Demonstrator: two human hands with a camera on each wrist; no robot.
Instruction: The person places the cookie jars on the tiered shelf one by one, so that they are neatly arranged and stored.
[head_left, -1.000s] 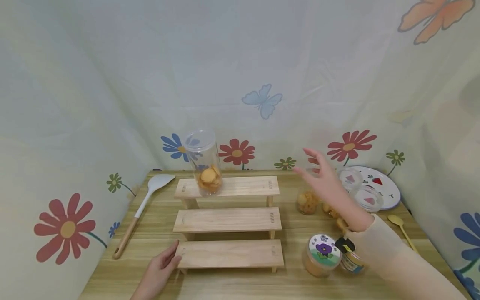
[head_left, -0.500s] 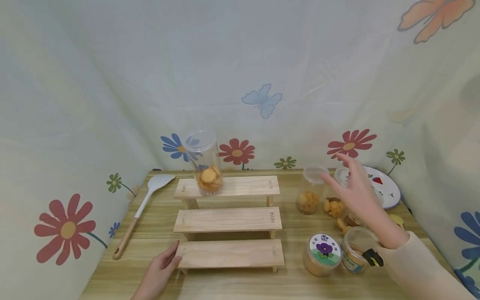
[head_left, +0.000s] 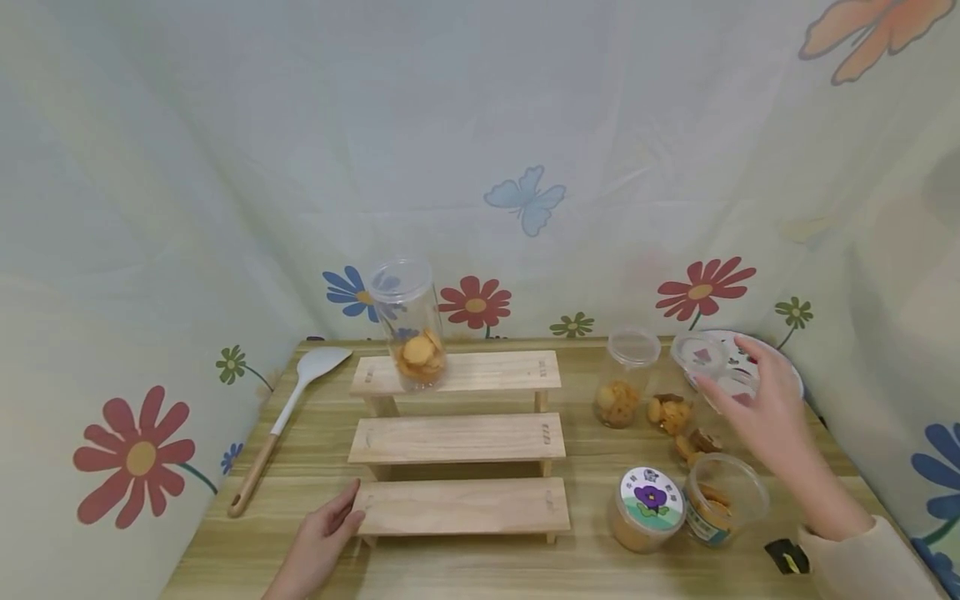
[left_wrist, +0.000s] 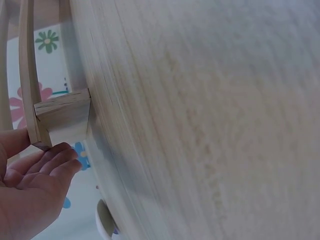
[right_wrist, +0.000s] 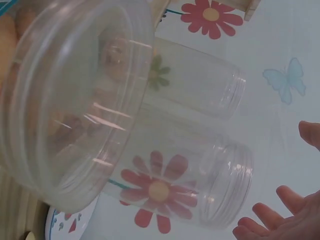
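Note:
My left hand grips the left end of the lowest board of a three-tier wooden stand. In the left wrist view, its fingers lie on both sides of that board end. Over at the right, my right hand hovers with thumb and fingers spread, holding nothing. It overlaps a patterned plate and a tall clear jar in the head view. Beside that stand two more tall clear jars, one with a pink mark on its lid, the other plain-topped. Cookies lie in their bottoms.
A tall jar of cookies stands on the top tier's left part. Front right are a tub with a purple-flower lid and a wide clear jar. A white-headed spatula with a wooden handle lies left.
My right hand has moved right from beside the plain-topped jar to over the plate side, uncovering the wide jar and cookie jars. My left hand stays at the stand.

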